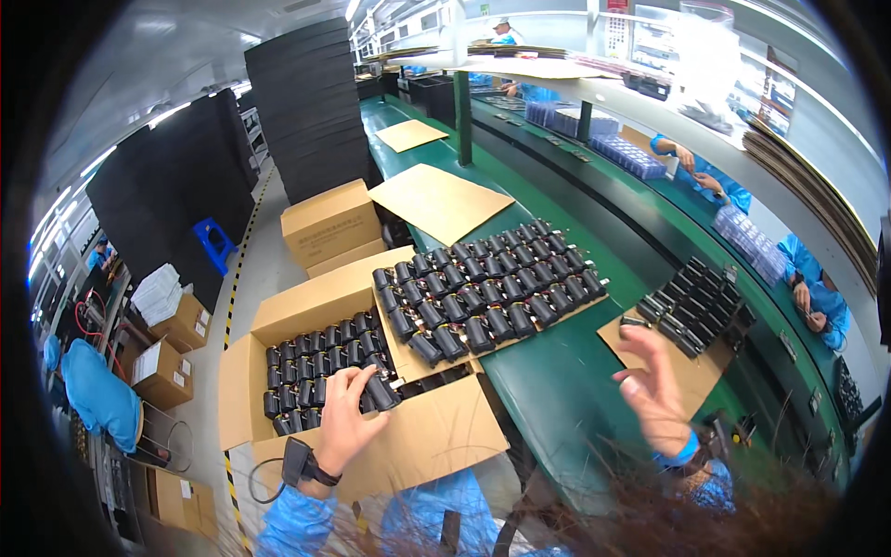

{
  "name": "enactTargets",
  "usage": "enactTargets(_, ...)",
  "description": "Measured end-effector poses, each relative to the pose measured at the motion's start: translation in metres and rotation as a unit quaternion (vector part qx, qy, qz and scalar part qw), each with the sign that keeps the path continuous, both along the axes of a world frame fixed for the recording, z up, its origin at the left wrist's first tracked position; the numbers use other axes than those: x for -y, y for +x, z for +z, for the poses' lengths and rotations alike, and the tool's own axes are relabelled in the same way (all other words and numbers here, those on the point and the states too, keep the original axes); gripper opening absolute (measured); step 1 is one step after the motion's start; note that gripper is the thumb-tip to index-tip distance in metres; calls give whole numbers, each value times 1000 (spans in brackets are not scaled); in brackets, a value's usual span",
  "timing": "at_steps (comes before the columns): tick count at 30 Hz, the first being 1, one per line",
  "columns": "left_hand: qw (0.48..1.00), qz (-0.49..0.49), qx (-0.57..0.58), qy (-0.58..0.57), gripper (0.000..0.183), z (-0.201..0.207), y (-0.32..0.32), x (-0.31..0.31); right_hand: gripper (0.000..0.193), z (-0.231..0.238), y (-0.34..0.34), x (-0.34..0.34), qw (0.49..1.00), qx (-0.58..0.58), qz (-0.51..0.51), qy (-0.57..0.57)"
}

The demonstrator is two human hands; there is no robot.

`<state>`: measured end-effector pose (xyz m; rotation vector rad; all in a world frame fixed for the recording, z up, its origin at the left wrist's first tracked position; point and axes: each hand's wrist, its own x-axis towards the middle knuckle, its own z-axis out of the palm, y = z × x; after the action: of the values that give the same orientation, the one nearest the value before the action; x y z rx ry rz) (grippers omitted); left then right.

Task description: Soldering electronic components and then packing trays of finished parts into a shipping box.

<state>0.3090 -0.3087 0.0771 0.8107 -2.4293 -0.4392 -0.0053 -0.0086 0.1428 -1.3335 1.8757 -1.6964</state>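
Gripping left hand (pixel 343 422): our fingers are clamping one cylinder (pixel 381 393)
Right hand (pixel 655 404): fingers hovering apart
Carton (pixel 239 390): rows (pixel 322 360) already lying inside, more rows (pixel 487 295) outside

Head fisheye — looks down from above, close; left hand (pixel 347 420) seven o'clock, right hand (pixel 655 399) four, bench (pixel 548 392) running toward twelve.

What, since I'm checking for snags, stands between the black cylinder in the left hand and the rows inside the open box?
Nothing visible: the black cylinder in the left hand appears beside the rows in the open box, whose near flap is folded outward. The loaded cardboard sheet overlaps the box's right side, off that path.
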Motion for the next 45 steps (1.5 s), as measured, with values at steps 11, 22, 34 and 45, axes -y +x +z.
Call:
enactTargets(11, 996, -35, 51, 58, 83, -49, -46, 46, 30, -34, -134, 12, 985, 44, -165, 8)
enactTargets(22, 999, -39, 30, -2, 97, -52, -77, 52, 27, -71, -173, 22, 983, 39, -174, 44)
enactTargets(34, 996, -90, -6, -27, 79, -30, -74, 1, 42, 7, -135, -257, 898, 24, -396, 191)
enactTargets(45, 966, -257, -28, 7, 69, -25, -116, -31, 94, -140, -175, -294, 834, -131, -352, 404)
